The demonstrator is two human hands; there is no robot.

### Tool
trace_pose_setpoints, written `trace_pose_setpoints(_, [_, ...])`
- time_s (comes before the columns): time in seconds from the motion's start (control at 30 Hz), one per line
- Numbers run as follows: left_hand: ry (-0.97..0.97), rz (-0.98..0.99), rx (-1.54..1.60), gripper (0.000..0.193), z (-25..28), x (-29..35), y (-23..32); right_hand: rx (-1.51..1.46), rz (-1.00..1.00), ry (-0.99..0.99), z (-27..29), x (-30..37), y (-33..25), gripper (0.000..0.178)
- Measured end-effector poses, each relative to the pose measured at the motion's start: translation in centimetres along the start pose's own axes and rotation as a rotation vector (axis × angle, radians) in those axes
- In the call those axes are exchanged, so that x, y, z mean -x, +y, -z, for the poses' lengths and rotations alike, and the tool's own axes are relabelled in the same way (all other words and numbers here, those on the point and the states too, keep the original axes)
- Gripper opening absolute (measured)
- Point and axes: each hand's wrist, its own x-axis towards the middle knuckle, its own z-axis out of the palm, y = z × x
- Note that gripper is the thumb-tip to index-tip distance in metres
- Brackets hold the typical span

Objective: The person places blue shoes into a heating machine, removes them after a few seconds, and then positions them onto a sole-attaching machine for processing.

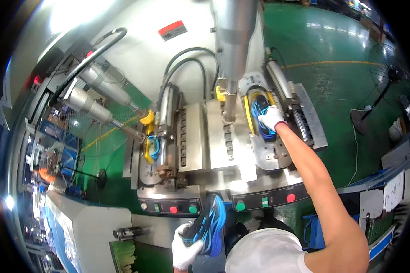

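The right hand (272,117), gloved, lies against the right side of a blue shoe (258,108) in the machine's (193,136) right half; its fingers are partly bent, and I cannot tell whether they grip. If the yellow side pieces (248,114) closed now, fingers could be pinched — or a skewed shoe squeezed crooked. The left hand (184,248) is closed around the lower end of a 2nd shoe (218,223), near the machine's front edge; a loosened grip could drop it. Both long axes run roughly back edge to front edge — toe ends unclear.
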Motion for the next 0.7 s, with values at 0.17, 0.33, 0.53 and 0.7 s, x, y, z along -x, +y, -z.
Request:
trace_pose_setpoints(0.17, [0.488, 0.64, -0.189, 0.069, 4.2, 14.1, -9.4, 0.115, 0.197, -0.079, -6.4, 0.1, -2.7, 0.041])
trace_pose_setpoints(0.33, [0.684, 0.719, -0.313, 0.079, 3.1, 15.5, -22.3, -0.16, 0.155, -0.319, -2.6, -3.4, 3.0, 0.031])
trace_pose_setpoints(0.53, [0.772, 0.816, -0.28, 0.077, -4.2, 17.0, -31.9, -0.069, 0.553, -0.06, -0.4, 8.2, -2.1, 0.062])
trace_pose_setpoints(0.7, [0.75, 0.608, -0.248, 0.078, -4.7, 17.2, -32.2, -0.396, 0.754, -0.377, 0.9, 34.2, -5.5, 0.077])
